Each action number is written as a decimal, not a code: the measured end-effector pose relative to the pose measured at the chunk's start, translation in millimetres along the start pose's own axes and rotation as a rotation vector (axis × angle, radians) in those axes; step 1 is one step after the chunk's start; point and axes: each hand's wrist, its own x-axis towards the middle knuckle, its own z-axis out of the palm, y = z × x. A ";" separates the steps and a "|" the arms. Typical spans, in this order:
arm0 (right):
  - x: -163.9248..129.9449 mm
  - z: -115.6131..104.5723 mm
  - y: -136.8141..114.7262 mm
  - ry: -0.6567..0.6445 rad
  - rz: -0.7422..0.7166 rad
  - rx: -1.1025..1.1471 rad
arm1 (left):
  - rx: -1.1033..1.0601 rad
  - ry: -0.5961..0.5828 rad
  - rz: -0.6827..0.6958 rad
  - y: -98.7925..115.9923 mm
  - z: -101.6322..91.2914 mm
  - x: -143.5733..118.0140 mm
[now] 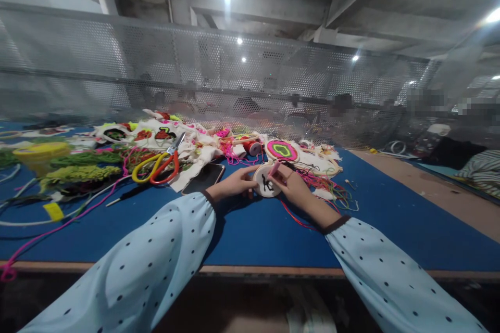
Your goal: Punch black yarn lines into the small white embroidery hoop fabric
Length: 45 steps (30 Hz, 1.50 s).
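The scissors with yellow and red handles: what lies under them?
The scissors rest on green yarn, pink threads and white cloth pieces over the blue table. What is directly beneath the blades is covered.

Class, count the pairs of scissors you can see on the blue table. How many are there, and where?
1. The scissors, with yellow and red handles, lie left of the phone, beyond the left hand. More could be hidden under the fabric pile.
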 end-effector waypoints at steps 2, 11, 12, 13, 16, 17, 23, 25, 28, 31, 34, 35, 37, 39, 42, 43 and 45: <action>1.4 0.9 1.2 0.003 -0.059 -0.052 | -0.003 -0.019 0.023 -2.9 -2.3 1.4; -5.0 4.0 2.8 0.019 -0.026 -0.018 | -0.001 -0.022 0.075 -6.6 -4.2 2.6; -5.4 3.4 1.8 0.027 0.007 -0.003 | 0.009 -0.003 0.076 -5.6 -3.4 2.1; -5.7 2.7 0.7 0.025 0.027 0.004 | 0.022 0.011 0.077 -4.9 -2.6 1.8; -6.6 1.6 -2.0 0.008 0.038 0.012 | 0.052 0.031 0.088 -4.3 -1.6 2.0; -6.8 1.5 -2.5 0.001 0.031 0.014 | 0.052 0.033 0.093 -4.7 -1.9 2.3; -8.1 0.7 -3.7 -0.013 0.038 0.024 | -0.010 -0.035 0.094 -8.5 -7.3 3.5; -8.5 -0.3 -4.7 -0.010 0.037 0.040 | -0.016 -0.045 0.097 -8.5 -8.3 3.4; -9.0 -1.8 -6.7 -0.002 0.033 0.061 | 0.001 -0.014 0.078 -6.6 -7.9 3.1; -9.2 -2.5 -8.0 0.012 0.035 0.068 | 0.035 0.006 0.046 -4.4 -7.4 2.9; -9.2 -2.7 -8.3 0.015 0.035 0.071 | 0.041 -0.007 0.035 -4.8 -8.4 3.0; -9.2 -2.8 -8.3 0.011 0.035 0.072 | 0.038 -0.006 0.032 -5.4 -8.9 3.1; -9.3 -2.9 -8.7 0.008 0.038 0.079 | 0.034 -0.001 0.024 -7.1 -9.7 3.6; -9.2 -3.1 -9.3 0.010 0.043 0.093 | 0.029 0.003 0.017 -8.3 -10.1 4.0; -9.0 -3.4 -10.4 0.021 0.046 0.111 | 0.023 0.002 0.011 -8.4 -9.9 3.9; -8.9 -3.5 -10.7 0.023 0.049 0.113 | 0.025 0.004 0.009 -8.2 -9.8 3.7; -8.7 -3.6 -11.0 0.023 0.055 0.112 | 0.032 0.008 0.011 -7.6 -9.5 3.2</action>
